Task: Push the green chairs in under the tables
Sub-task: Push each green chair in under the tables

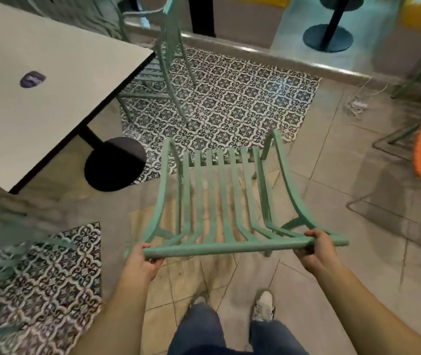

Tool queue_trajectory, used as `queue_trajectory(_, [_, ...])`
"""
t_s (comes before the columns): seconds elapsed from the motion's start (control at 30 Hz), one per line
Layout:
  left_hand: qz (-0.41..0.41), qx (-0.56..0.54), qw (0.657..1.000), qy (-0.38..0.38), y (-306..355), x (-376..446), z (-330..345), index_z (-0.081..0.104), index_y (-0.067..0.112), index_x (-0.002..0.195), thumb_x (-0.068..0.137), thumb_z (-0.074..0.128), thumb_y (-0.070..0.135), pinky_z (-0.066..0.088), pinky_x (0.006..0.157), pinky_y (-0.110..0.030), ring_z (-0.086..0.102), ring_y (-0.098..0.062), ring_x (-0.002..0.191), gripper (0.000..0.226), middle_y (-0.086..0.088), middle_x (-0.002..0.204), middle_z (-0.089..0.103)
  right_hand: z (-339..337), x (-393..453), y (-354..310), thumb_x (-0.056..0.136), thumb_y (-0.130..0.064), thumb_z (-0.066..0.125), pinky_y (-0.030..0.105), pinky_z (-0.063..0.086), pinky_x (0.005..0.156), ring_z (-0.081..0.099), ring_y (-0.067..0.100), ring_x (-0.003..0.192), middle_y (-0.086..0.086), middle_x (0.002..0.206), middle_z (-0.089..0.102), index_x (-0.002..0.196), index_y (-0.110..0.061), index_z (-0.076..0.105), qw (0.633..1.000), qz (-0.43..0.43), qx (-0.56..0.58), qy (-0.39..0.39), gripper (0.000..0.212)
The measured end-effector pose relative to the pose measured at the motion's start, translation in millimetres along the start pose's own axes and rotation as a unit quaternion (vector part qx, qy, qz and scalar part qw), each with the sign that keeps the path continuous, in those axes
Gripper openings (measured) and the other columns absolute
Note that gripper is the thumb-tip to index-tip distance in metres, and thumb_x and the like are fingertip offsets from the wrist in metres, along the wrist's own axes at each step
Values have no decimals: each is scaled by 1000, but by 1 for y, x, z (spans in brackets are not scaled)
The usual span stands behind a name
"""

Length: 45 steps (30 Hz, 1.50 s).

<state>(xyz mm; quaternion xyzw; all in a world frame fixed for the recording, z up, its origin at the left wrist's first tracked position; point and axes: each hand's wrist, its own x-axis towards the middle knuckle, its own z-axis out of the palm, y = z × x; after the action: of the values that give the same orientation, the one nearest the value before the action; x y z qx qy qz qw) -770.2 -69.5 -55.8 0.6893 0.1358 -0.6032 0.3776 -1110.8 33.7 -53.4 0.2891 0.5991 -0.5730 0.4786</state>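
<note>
Both hands grip a green chair's (219, 201) top rail, left hand (141, 262) and right hand (316, 249) fingers curled around it. The chair stands on the floor, right of a white table (37, 98), apart from it.

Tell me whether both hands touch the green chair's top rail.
Touching: the head view shows the left hand and right hand wrapped around the green chair rail's ends.

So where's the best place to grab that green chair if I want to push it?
Probably the top rail of the green chair, from behind the backrest. It is a round bar running straight across, easy to wrap fingers around. The left hand and right hand hold it near each end, which should keep the chair steady when it is steered toward the table.
</note>
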Motion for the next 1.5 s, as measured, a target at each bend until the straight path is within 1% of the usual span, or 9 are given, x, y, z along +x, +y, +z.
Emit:
queue_trajectory(0.07, [1, -29, 999, 15, -11, -3, 2, 52, -2, 112, 92, 48, 3, 41, 104, -48, 48, -33, 128, 21, -19, 127, 51, 8, 7, -14, 84, -1, 48, 47, 51, 95, 61, 33, 104, 18, 110, 59, 87, -7, 48, 1000, -5, -28, -9, 6])
queue_trajectory(0.33, [30, -123, 989, 72, -34, -7, 30, 39, 2, 141, 92, 49, 4, 44, 100, -43, 44, -33, 129, 50, -17, 142, 43, 90, 42, -72, 87, -3, 48, 47, 48, 98, 59, 31, 100, 12, 88, 57, 84, -8, 46, 988, 14, -144, -62, 6])
queue_trajectory(0.7, [59, -222, 967, 108, -13, 3, 91, 46, 3, 134, 92, 41, 5, 44, 94, -43, 45, -34, 130, 42, -18, 144, 44, 225, 80, -114, 86, -4, 49, 47, 49, 98, 58, 29, 96, 12, 93, 54, 82, -9, 44, 962, 47, -248, -107, 8])
queue_trajectory(0.9, [29, -279, 953, 113, -26, 9, 110, 52, 6, 89, 93, 45, 6, 46, 86, -38, 47, -29, 128, 8, -17, 132, 52, 280, 92, -133, 84, 0, 47, 43, 51, 95, 58, 28, 97, 12, 97, 53, 87, -9, 42, 942, 47, -307, -130, 11])
queue_trajectory(0.97, [32, -303, 944, 123, -33, 7, 121, 53, 4, 94, 94, 46, 6, 47, 86, -38, 47, -31, 128, 7, -18, 124, 54, 296, 98, -140, 84, -1, 47, 38, 56, 83, 59, 26, 86, 12, 95, 53, 87, -9, 43, 925, 46, -344, -152, 9])
queue_trajectory(1.07, [48, -336, 930, 143, -41, 3, 141, 55, 2, 114, 94, 46, 3, 46, 88, -39, 46, -33, 129, 22, -20, 140, 46, 324, 102, -152, 86, -2, 45, 32, 57, 62, 54, 22, 72, 9, 83, 50, 83, -10, 43, 903, 47, -388, -177, 8])
queue_trajectory(1.23, [47, -381, 909, 165, -50, -10, 161, 48, 4, 125, 93, 47, 4, 47, 89, -41, 46, -37, 126, 33, -23, 128, 46, 355, 100, -161, 88, -4, 46, 33, 53, 68, 54, 23, 74, 11, 87, 51, 83, -9, 43, 874, 49, -448, -182, 7])
queue_trajectory(1.4, [40, -399, 901, 166, -46, -13, 164, 49, 2, 108, 93, 49, 6, 48, 94, -42, 48, -38, 122, 15, -24, 136, 43, 374, 100, -156, 89, -4, 47, 46, 45, 101, 57, 26, 93, 12, 89, 53, 86, -9, 45, 864, 51, -465, -187, 6])
queue_trajectory(1.5, [52, -404, 899, 162, -45, -12, 164, 50, 5, 124, 92, 52, 14, 53, 78, -41, 55, -35, 102, 33, -21, 125, 50, 384, 99, -157, 89, -9, 52, 50, 49, 92, 59, 27, 96, 12, 97, 54, 112, -7, 49, 864, 45, -457, -206, 23])
